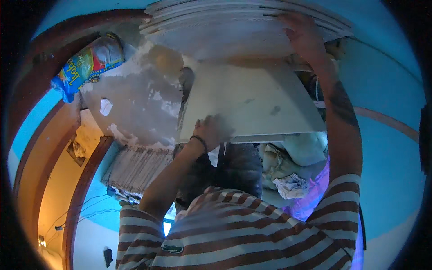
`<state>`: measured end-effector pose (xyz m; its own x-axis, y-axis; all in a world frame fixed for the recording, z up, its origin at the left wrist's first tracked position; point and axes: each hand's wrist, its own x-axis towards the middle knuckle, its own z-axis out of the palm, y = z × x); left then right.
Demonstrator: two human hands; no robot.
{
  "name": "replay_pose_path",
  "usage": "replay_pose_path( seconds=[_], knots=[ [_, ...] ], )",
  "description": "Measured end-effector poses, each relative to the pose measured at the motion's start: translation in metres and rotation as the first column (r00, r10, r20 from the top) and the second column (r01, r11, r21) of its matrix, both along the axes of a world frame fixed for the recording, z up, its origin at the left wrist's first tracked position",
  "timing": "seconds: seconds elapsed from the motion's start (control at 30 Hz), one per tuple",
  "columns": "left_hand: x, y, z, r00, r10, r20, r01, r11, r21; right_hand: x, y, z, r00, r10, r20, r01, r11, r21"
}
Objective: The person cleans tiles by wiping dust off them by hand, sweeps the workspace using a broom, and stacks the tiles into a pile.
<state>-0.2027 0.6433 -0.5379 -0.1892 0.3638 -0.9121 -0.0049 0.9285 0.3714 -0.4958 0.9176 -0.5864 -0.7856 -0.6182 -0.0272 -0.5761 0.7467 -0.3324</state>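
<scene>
A pale flat board (pixel 253 98) lies in front of my body, with two dark smudges on its surface. Over its near edge rests my left hand (pixel 211 131), blurred, a dark bracelet at the wrist; whether its fingers grip the board cannot be told. My right arm is stretched far forward, and my right hand (pixel 298 30) is at the right part of a stack of pale sheets or panels (pixel 216 33) beyond the board. Its fingertips touch the stack's layered edge, but blur hides whether they close on a sheet.
A blue and yellow plastic bag (pixel 89 65) and a crumpled white scrap (pixel 106 107) lie at the left. A row of thin slabs (pixel 141 165) stands near my left arm. Sacks (pixel 303 148) and a striped cloth (pixel 292 185) are at the near right, beside a blue wall (pixel 388 152).
</scene>
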Motion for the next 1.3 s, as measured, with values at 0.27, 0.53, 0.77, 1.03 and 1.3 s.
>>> replay_pose_path(
  seconds=[0.27, 0.53, 0.77, 1.03, 1.3],
  knots=[
    [-0.019, -0.001, 0.015, 0.996, -0.070, 0.046, 0.073, 0.996, -0.050, 0.001, -0.010, -0.009, 0.984, -0.173, -0.036, 0.173, 0.985, -0.014],
    [0.006, 0.008, 0.022, 1.000, 0.008, -0.004, -0.008, 0.999, -0.054, -0.011, 0.010, -0.019, 0.997, -0.003, -0.078, 0.004, 1.000, 0.009],
    [0.040, -0.021, 0.003, 0.998, -0.005, -0.068, -0.008, 0.983, -0.184, 0.050, -0.004, 0.043, 0.946, -0.151, 0.286, 0.083, 0.968, 0.238],
    [0.030, -0.050, -0.021, 0.993, 0.119, -0.016, -0.117, 0.926, -0.358, 0.243, 0.080, -0.005, 0.453, -0.561, 0.693, -0.163, 0.712, 0.683],
    [0.036, -0.055, -0.013, 0.997, 0.071, -0.029, -0.075, 0.979, -0.187, 0.270, 0.061, 0.023, 0.774, -0.288, 0.563, -0.050, 0.860, 0.508]
  ],
)
